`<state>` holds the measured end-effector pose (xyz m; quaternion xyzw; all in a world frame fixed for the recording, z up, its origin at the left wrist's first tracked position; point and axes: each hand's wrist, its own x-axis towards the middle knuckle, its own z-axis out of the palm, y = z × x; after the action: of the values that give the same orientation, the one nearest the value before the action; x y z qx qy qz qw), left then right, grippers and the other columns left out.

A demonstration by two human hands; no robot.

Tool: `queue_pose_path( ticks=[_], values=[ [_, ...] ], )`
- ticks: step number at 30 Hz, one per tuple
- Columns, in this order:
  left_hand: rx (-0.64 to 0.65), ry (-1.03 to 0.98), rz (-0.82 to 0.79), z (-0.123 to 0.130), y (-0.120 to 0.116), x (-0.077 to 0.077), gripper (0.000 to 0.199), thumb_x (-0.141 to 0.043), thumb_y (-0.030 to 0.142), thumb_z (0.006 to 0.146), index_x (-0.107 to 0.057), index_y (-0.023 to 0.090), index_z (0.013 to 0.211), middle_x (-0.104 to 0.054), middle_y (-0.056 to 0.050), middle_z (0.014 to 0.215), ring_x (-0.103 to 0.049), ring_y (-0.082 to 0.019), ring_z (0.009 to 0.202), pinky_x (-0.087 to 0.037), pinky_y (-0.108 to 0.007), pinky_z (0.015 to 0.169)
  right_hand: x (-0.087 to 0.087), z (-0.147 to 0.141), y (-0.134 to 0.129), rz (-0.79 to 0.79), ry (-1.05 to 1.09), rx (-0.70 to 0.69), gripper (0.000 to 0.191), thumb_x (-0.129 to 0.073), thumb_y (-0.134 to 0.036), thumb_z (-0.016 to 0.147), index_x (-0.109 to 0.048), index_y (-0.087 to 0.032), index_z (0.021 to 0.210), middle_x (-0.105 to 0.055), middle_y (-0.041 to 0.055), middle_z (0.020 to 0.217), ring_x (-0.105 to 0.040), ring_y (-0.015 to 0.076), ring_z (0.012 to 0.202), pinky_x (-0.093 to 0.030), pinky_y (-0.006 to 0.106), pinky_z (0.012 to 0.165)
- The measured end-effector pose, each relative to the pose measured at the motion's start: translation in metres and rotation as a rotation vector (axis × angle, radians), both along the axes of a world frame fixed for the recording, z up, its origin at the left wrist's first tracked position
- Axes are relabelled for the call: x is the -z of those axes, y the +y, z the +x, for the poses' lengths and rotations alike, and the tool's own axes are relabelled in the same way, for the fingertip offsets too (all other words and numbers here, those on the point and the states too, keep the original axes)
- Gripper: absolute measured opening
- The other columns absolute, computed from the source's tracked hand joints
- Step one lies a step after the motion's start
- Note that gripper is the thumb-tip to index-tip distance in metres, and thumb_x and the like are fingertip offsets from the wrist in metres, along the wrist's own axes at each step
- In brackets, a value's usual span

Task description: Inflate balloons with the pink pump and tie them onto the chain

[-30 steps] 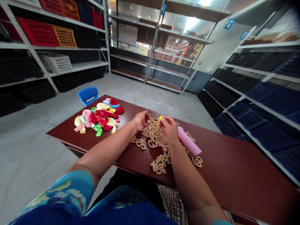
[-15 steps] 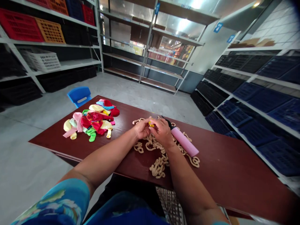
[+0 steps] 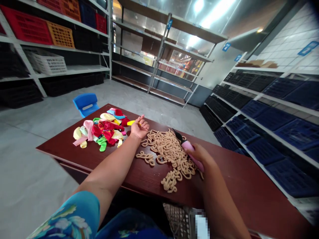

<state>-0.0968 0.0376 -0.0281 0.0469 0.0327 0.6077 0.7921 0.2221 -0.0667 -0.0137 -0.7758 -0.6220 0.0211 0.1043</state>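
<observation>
My left hand (image 3: 140,128) is palm up with curled fingers, closed on a yellow balloon (image 3: 130,122) that sticks out to the left. Beside it lies a pile of limp balloons (image 3: 106,128) in red, pink, green and cream. A pink hand pump (image 3: 187,146) with a black tapered end rests at the right side of a tangled tan cord (image 3: 165,146). My right hand (image 3: 201,155) is wrapped round the pump's pink body, partly hiding it.
The dark red table (image 3: 236,186) carries all of this. A blue chair (image 3: 86,102) stands at its far left edge. Racks with dark blue crates (image 3: 279,146) line the right; red and yellow crates (image 3: 61,35) fill shelves at left. A woven basket (image 3: 175,219) is below the table edge.
My hands were together over the cord, fingering the yellow balloon. They have parted: the left moved left with the balloon, and the right moved right and took hold of the pump.
</observation>
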Motion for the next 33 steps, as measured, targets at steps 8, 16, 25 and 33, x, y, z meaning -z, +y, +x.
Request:
queue_pose_path(
  ticks=[8,16,25,33],
  values=[
    [0.029,0.043,-0.048,0.007,0.000,0.001,0.021,-0.039,0.012,0.084,-0.059,0.015,0.088,-0.052,-0.001,0.064,-0.049,-0.008,0.055,-0.042,-0.021,0.055,-0.018,-0.045,-0.008,0.106,-0.050,-0.195,0.043,-0.050,-0.042,0.079,-0.052,-0.018,0.115,-0.056,0.0106,0.106,-0.054,0.0214,0.093,-0.040,0.031,0.074],
    [-0.010,0.000,-0.106,0.009,0.004,0.004,0.018,-0.040,0.008,0.084,-0.057,0.014,0.086,-0.061,-0.004,0.075,-0.061,-0.014,0.073,-0.048,-0.031,0.071,-0.021,-0.107,-0.006,0.220,-0.176,-0.481,0.049,-0.051,-0.036,0.079,-0.043,-0.021,0.125,-0.050,0.0107,0.115,-0.050,0.0223,0.098,-0.039,0.034,0.082],
    [-0.007,0.079,-0.039,0.010,0.002,0.003,0.013,-0.046,0.011,0.081,-0.057,0.016,0.083,-0.059,-0.004,0.073,-0.062,-0.015,0.075,-0.047,-0.032,0.073,-0.011,-0.104,-0.003,0.209,-0.169,-0.435,0.047,-0.050,-0.039,0.080,-0.044,-0.021,0.123,-0.050,0.0109,0.110,-0.051,0.0225,0.094,-0.040,0.034,0.079],
    [-0.005,0.169,-0.015,0.019,0.002,0.010,0.013,-0.046,0.012,0.082,-0.056,0.015,0.089,-0.061,-0.005,0.077,-0.062,-0.016,0.077,-0.047,-0.032,0.072,-0.011,-0.107,-0.001,0.208,-0.167,-0.437,0.046,-0.052,-0.037,0.078,-0.045,-0.022,0.121,-0.051,0.0100,0.109,-0.051,0.0228,0.095,-0.039,0.034,0.079]
  ],
)
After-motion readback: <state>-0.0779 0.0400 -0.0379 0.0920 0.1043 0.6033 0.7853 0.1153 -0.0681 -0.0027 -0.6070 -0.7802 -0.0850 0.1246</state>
